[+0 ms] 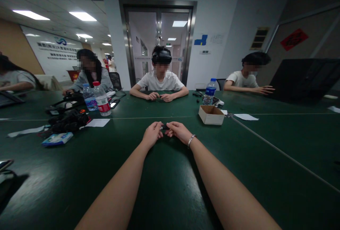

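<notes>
Above the green table, both my arms reach forward and the fingertips meet at a small black object. It has a light, shiny bit at its left end; its kind is too small to make out. My left hand pinches that left end. On the other side, my right hand, with a silver bracelet at the wrist, grips the dark end between thumb and fingers. The fingers cover much of the object.
An open cardboard box stands right of my hands, before a water bottle. To the left are two bottles, black cables, a tissue pack and paper. Across the table sits a person wearing a headset; others sit at both sides.
</notes>
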`<act>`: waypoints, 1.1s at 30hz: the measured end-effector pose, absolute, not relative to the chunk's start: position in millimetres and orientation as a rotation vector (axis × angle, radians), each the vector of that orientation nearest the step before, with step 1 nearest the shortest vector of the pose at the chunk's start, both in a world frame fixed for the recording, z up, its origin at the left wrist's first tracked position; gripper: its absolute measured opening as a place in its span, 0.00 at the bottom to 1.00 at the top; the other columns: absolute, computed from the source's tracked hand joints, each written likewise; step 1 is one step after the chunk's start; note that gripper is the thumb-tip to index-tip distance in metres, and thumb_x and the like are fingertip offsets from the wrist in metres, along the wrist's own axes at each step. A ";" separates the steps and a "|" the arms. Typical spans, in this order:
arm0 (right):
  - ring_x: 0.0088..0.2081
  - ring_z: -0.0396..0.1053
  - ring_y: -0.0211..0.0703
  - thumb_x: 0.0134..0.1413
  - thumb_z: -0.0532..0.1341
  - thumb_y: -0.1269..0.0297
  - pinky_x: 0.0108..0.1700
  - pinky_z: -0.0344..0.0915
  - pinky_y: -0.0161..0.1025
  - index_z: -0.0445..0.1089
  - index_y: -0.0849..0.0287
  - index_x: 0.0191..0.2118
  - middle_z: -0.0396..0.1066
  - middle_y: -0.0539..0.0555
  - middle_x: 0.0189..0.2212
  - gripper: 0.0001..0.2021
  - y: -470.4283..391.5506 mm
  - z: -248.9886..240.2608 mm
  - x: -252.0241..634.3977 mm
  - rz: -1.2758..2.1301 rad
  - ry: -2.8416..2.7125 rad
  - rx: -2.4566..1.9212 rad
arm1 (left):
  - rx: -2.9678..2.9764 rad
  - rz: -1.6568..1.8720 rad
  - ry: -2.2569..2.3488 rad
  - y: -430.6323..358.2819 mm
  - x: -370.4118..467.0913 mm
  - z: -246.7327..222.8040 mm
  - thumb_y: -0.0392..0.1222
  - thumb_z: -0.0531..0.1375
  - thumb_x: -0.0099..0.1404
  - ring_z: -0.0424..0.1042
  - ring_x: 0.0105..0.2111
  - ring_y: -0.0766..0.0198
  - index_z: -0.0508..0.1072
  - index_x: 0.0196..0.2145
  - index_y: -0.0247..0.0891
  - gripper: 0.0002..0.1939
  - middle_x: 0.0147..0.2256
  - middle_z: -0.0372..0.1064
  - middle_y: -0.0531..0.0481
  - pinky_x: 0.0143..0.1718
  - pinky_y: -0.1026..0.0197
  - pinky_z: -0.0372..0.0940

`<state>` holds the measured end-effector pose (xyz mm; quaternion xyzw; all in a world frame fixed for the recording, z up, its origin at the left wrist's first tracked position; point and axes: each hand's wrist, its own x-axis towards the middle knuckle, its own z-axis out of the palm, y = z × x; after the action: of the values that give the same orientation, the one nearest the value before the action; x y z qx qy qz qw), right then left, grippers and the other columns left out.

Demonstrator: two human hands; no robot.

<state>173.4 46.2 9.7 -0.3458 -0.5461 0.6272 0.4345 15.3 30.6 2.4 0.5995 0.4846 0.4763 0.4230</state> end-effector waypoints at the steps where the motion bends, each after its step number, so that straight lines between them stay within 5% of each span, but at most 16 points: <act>1: 0.20 0.67 0.32 0.56 0.61 0.65 0.22 0.65 0.25 0.66 0.65 0.31 0.71 0.55 0.21 0.08 46.1 9.7 173.3 1.562 -1.348 -0.859 | 1.496 1.190 1.227 30.2 15.4 3.0 0.54 0.50 0.62 0.61 0.17 0.71 0.68 0.39 0.36 0.19 0.22 0.64 0.52 0.16 0.71 0.53; 5: 0.20 0.67 0.33 0.56 0.61 0.65 0.21 0.65 0.25 0.66 0.65 0.30 0.71 0.54 0.21 0.08 45.8 9.6 173.0 1.558 -1.311 -0.854 | 1.472 1.216 1.240 27.6 15.6 6.3 0.49 0.55 0.59 0.63 0.19 0.72 0.66 0.41 0.37 0.16 0.28 0.66 0.51 0.16 0.72 0.53; 11: 0.20 0.67 0.32 0.55 0.62 0.66 0.22 0.66 0.26 0.67 0.65 0.32 0.71 0.54 0.21 0.07 45.7 8.9 172.5 1.570 -1.346 -0.830 | 1.479 1.224 1.197 28.1 15.2 3.7 0.54 0.50 0.62 0.60 0.15 0.71 0.67 0.38 0.33 0.20 0.18 0.61 0.54 0.16 0.71 0.53; 17: 0.21 0.68 0.33 0.55 0.62 0.67 0.22 0.66 0.25 0.66 0.65 0.32 0.71 0.54 0.21 0.06 46.1 8.7 171.9 1.533 -1.280 -0.849 | 1.456 1.289 1.265 29.1 14.4 3.3 0.50 0.56 0.59 0.68 0.24 0.70 0.65 0.44 0.39 0.18 0.36 0.67 0.48 0.16 0.72 0.55; 25: 0.21 0.68 0.33 0.56 0.60 0.69 0.23 0.66 0.25 0.66 0.66 0.33 0.71 0.56 0.22 0.04 46.2 9.3 172.8 1.566 -1.281 -0.837 | 1.467 1.298 1.260 29.1 14.3 1.6 0.46 0.56 0.59 0.66 0.24 0.69 0.66 0.42 0.38 0.15 0.35 0.66 0.48 0.19 0.70 0.57; 29: 0.21 0.68 0.34 0.57 0.59 0.68 0.22 0.65 0.26 0.66 0.65 0.33 0.72 0.57 0.23 0.05 45.7 9.9 173.6 1.564 -1.226 -0.823 | 1.244 1.563 1.386 28.7 19.7 26.1 0.42 0.56 0.58 0.66 0.36 0.63 0.66 0.42 0.37 0.14 0.39 0.66 0.45 0.27 0.68 0.60; 33: 0.22 0.69 0.35 0.57 0.60 0.66 0.23 0.65 0.26 0.65 0.66 0.32 0.72 0.58 0.23 0.07 45.5 9.6 174.2 1.586 -1.211 -0.781 | 1.142 1.603 1.126 2.9 18.2 90.3 0.42 0.54 0.57 0.66 0.34 0.65 0.67 0.38 0.37 0.11 0.36 0.66 0.47 0.27 0.69 0.59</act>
<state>174.2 45.5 9.6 -0.3201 -0.4961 0.6499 0.4786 18.2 2.9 90.3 0.4564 0.4501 0.6405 0.4230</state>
